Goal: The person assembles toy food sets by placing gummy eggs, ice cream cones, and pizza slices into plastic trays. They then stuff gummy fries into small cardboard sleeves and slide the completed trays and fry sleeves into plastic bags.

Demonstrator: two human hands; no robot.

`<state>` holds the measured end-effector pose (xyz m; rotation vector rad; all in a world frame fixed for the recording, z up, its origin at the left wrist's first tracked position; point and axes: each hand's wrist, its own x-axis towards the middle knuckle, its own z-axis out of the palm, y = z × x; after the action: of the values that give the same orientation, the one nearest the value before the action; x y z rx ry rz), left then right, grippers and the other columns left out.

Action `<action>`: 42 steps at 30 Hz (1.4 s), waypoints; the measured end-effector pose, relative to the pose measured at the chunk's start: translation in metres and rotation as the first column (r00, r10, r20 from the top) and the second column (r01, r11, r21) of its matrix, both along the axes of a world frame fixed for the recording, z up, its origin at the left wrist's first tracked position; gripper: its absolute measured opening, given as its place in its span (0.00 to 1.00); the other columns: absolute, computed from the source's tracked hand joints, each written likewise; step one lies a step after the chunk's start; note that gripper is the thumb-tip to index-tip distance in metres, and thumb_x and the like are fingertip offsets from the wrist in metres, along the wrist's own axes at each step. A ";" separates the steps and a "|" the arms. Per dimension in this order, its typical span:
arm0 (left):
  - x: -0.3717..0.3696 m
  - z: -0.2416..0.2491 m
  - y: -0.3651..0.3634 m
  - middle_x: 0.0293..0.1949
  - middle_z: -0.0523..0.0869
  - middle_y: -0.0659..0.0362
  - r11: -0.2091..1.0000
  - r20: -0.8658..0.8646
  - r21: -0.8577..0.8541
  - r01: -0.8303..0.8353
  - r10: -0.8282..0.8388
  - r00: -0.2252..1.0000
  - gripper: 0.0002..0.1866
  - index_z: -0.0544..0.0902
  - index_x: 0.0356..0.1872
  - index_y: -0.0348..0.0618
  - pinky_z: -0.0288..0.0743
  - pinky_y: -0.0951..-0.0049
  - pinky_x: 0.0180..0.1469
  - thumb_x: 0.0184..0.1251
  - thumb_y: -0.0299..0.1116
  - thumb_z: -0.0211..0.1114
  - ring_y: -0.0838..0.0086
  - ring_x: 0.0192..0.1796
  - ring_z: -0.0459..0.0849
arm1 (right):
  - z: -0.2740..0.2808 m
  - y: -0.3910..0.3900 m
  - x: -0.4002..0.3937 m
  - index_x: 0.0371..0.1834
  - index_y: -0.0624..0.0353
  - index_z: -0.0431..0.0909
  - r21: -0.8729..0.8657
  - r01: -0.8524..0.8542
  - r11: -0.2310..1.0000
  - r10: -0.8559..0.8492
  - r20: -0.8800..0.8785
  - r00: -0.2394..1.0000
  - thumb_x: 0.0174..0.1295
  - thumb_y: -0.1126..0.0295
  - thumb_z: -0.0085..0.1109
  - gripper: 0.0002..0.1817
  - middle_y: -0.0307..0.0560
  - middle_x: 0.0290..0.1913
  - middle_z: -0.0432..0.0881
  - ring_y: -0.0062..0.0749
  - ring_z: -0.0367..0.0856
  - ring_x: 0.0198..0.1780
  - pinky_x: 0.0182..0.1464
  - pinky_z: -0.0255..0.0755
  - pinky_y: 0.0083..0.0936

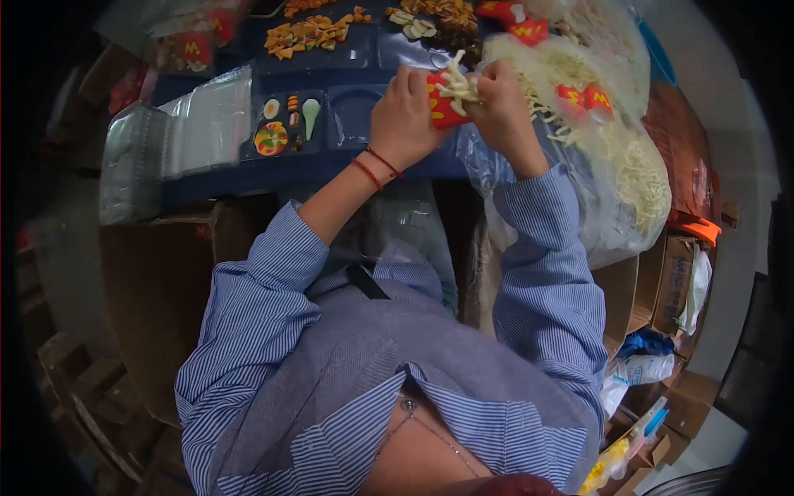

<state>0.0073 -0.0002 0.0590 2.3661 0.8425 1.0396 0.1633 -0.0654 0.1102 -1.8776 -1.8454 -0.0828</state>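
Observation:
My left hand (403, 116) is closed around a small red fries carton (444, 114) with yellow markings, held up over the table's near edge. Pale toy fries (456, 81) stick out of the carton's top. At the carton's right side, my right hand (503, 107) has its fingers curled in against the pale fries. A large clear bag (641, 194) full of similar pale strips lies open to the right, with more red cartons (583, 99) on it. Left of my hands, a clear tray (248, 149) holds a miniature egg, a pizza, a pale green spoon and other small pieces.
Stacked clear plastic trays (207, 116) stand at the left. Orange toy pieces (306, 37) lie in a tray at the back, and brown and cream ones (442, 21) farther right. A bag with red cartons (194, 50) is at back left. Cardboard boxes (157, 306) flank me.

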 end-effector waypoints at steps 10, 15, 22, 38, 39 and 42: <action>-0.062 -0.005 0.020 0.47 0.72 0.53 0.976 0.016 0.179 -0.122 0.121 0.993 0.37 0.69 0.53 0.40 0.78 0.62 0.45 0.41 0.40 0.80 0.58 0.49 0.77 | 0.015 0.046 -0.040 0.39 0.67 0.81 -0.281 -0.387 0.878 0.102 -0.682 0.725 0.59 0.70 0.62 0.11 0.44 0.28 0.84 0.23 0.80 0.28 0.30 0.73 0.27; -0.088 0.000 0.032 0.47 0.74 0.55 0.935 -0.009 0.292 -0.204 0.216 0.976 0.40 0.69 0.56 0.42 0.74 0.58 0.50 0.42 0.45 0.81 0.60 0.49 0.78 | 0.017 0.066 -0.066 0.53 0.66 0.78 -0.378 -0.631 0.678 0.098 -0.803 0.587 0.63 0.73 0.61 0.16 0.43 0.44 0.84 0.21 0.80 0.43 0.47 0.75 0.20; -0.136 -0.007 0.038 0.48 0.78 0.54 0.932 0.057 0.204 -0.300 0.295 0.954 0.42 0.69 0.57 0.42 0.76 0.60 0.48 0.38 0.39 0.83 0.56 0.48 0.81 | 0.063 0.087 -0.100 0.44 0.62 0.85 -0.049 -0.346 0.937 0.311 -0.339 0.888 0.60 0.70 0.66 0.11 0.48 0.32 0.85 0.30 0.85 0.35 0.40 0.78 0.26; -0.203 -0.019 0.076 0.48 0.78 0.53 0.677 -0.189 0.215 -0.704 0.736 0.650 0.44 0.69 0.60 0.41 0.67 0.54 0.53 0.47 0.59 0.75 0.60 0.52 0.77 | 0.004 0.156 -0.181 0.36 0.58 0.85 0.240 -0.616 0.750 0.661 -0.290 0.692 0.60 0.72 0.63 0.05 0.44 0.38 0.78 0.38 0.80 0.42 0.43 0.75 0.29; -0.205 -0.026 0.080 0.51 0.77 0.52 0.616 -0.295 0.188 -0.765 0.778 0.554 0.45 0.70 0.60 0.39 0.65 0.50 0.56 0.49 0.63 0.72 0.59 0.56 0.76 | 0.007 0.157 -0.180 0.38 0.58 0.85 0.158 -0.533 0.831 0.548 -0.391 0.739 0.61 0.73 0.62 0.05 0.45 0.39 0.78 0.39 0.80 0.43 0.43 0.75 0.28; -0.204 -0.053 0.085 0.59 0.73 0.47 0.609 -0.274 0.234 -0.758 0.789 0.550 0.47 0.69 0.63 0.35 0.58 0.41 0.65 0.53 0.65 0.68 0.56 0.66 0.69 | 0.011 0.138 -0.171 0.43 0.60 0.84 0.216 -0.570 0.793 0.610 -0.272 0.744 0.63 0.77 0.59 0.07 0.46 0.42 0.79 0.38 0.81 0.43 0.44 0.75 0.26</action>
<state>-0.1970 0.0843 0.0065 2.2741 2.1786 0.9330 -0.0074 0.0729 0.1216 -1.0602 -2.0436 0.3177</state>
